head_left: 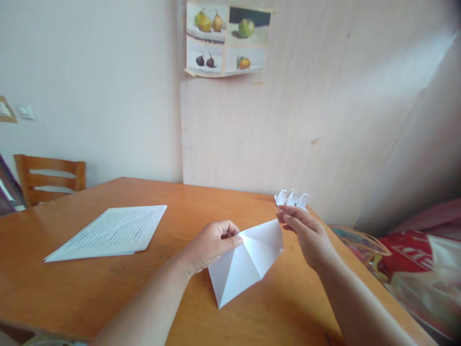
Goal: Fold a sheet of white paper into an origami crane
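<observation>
Head view: left hand (212, 246) partly hides creased paper (242, 275).

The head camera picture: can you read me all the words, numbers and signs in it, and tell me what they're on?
Nothing can be read clearly.
White papers on the table: rows of dark print, too small and blurred.
Red thing at the right: pale marks, maybe letters, too blurred.
Folded paper: no writing shows.
</observation>
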`<state>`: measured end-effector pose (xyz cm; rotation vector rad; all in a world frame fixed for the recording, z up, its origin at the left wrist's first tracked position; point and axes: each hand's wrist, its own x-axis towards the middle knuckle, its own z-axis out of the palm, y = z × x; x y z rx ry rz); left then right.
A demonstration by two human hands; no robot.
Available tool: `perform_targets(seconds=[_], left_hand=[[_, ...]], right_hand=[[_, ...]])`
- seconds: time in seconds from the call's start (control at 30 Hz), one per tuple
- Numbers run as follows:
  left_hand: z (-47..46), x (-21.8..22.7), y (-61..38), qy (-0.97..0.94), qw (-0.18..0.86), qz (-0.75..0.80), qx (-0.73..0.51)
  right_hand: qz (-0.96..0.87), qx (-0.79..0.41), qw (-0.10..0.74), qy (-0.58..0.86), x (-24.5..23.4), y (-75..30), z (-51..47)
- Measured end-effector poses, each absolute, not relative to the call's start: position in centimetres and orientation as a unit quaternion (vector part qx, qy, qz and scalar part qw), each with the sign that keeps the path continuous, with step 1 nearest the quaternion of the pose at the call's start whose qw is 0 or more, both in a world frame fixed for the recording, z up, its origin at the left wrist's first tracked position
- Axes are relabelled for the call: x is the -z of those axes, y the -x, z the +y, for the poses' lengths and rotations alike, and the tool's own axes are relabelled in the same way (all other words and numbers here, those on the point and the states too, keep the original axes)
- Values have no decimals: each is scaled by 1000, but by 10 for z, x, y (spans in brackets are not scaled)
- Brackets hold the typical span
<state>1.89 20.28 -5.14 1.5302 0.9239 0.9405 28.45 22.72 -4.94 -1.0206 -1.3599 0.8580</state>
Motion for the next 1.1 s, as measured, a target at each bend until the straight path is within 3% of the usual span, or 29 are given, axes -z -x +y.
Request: perform_targets(seconds=[0.2,0.43,1.1], left_hand=[[203,51,-19,-657,516,375,-402],[202,50,-20,-639,544,375,-393],[203,50,-17,-619,574,380,-377]], right_hand=[[-646,-337,533,429,49,-274,217],[-607,-465,496,411,51,-272,218],[-532,-507,532,420,46,-268,214]])
